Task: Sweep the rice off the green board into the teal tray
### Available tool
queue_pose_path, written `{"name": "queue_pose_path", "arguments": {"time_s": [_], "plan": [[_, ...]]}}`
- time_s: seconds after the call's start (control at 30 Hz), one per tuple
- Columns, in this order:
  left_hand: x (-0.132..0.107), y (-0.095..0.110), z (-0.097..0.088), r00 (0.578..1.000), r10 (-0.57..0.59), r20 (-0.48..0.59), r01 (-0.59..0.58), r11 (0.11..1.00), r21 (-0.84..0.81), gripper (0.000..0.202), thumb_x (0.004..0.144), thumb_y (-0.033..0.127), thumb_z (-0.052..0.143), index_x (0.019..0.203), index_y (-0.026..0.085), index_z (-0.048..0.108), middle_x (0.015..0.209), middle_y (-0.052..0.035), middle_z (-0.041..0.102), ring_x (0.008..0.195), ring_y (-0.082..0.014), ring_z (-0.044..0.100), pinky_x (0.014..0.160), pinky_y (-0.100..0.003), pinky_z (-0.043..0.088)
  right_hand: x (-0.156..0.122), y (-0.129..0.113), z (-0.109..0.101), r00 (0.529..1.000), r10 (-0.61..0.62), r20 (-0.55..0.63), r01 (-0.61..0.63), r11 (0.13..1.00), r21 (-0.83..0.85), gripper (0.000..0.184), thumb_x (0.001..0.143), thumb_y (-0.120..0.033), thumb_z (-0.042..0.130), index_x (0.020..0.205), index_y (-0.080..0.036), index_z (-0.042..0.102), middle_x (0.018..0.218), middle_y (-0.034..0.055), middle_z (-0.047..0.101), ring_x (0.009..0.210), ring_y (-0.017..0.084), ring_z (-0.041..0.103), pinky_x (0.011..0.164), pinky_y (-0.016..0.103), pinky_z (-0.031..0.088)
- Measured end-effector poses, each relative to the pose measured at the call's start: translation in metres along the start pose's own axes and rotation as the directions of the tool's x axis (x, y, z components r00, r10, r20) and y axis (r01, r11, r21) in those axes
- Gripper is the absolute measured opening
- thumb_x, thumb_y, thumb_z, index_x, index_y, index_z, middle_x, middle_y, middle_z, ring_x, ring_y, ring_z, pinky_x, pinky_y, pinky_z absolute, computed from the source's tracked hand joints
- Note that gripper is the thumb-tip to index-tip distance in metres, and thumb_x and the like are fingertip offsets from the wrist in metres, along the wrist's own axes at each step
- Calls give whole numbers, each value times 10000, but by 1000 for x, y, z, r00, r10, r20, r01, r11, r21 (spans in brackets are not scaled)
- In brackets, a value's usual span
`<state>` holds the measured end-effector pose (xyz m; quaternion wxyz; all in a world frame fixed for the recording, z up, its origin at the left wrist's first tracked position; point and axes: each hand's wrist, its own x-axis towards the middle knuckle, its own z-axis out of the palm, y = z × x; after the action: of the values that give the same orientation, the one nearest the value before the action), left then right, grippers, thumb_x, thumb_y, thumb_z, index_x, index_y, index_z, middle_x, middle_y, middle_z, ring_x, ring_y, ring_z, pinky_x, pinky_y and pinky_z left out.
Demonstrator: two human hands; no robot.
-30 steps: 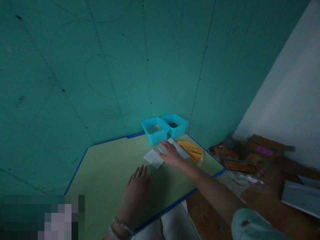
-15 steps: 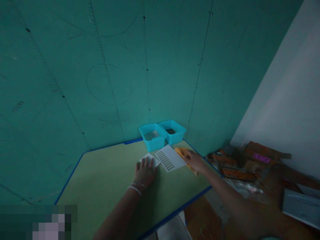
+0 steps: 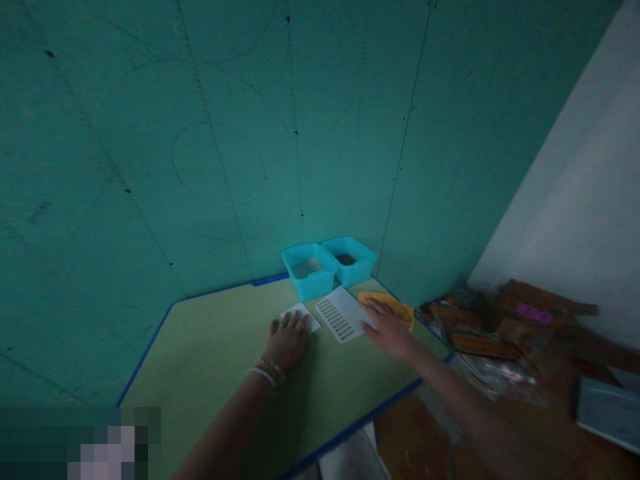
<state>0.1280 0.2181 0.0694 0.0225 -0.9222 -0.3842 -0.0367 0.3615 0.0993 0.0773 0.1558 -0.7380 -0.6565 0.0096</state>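
Observation:
My left hand [image 3: 286,339] lies flat with its fingers stretched over a small white card [image 3: 314,323], which it partly covers. To the right of that lies a larger white sheet [image 3: 350,308] with a row of several dark strips along its left side. My right hand [image 3: 389,330] is open, fingers spread over the yellow cloth-like piece [image 3: 400,308] and the sheet's right edge. Its thumb reaches onto the sheet. Just behind the sheet are two light-blue plastic baskets; the left basket [image 3: 316,288] holds something pale, the right basket [image 3: 356,272] something dark.
The pale table [image 3: 210,347] with blue edging stands against a green wall [image 3: 325,100]. On the floor to the right are cardboard pieces [image 3: 530,300], clear plastic wrap [image 3: 490,373] and a grey box-like object [image 3: 607,413]. A blurred patch covers the lower left corner.
My right hand has let go of the yellow piece's edge and spread out; the piece now lies flatter near the table's right edge. My left hand stays on the card. The view has shifted slightly.

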Motion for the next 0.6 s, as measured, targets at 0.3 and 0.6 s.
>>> {"name": "queue_pose_path", "arguments": {"time_s": [0.3,0.6], "plan": [[19,10,-2,996,82,21,-81,996,-46,467,929,269,283,1364,170,418,1457,-149,428,1333,-336,350,1006,-641,297,-20,-35,17,977,-153,148,145,987,65,476,876,-365,461,1315,-182,489,1409,110,454,1315,262,360,1083,478,241],[12,2,3,988,147,49,-143,987,-78,486,928,322,280,1390,205,378,1491,-95,378,1353,-319,317,1045,-599,258,-28,-36,15,986,-81,147,73,996,57,490,876,-348,440,1320,-147,482,1414,114,446,1318,288,352,1093,498,219]]}}
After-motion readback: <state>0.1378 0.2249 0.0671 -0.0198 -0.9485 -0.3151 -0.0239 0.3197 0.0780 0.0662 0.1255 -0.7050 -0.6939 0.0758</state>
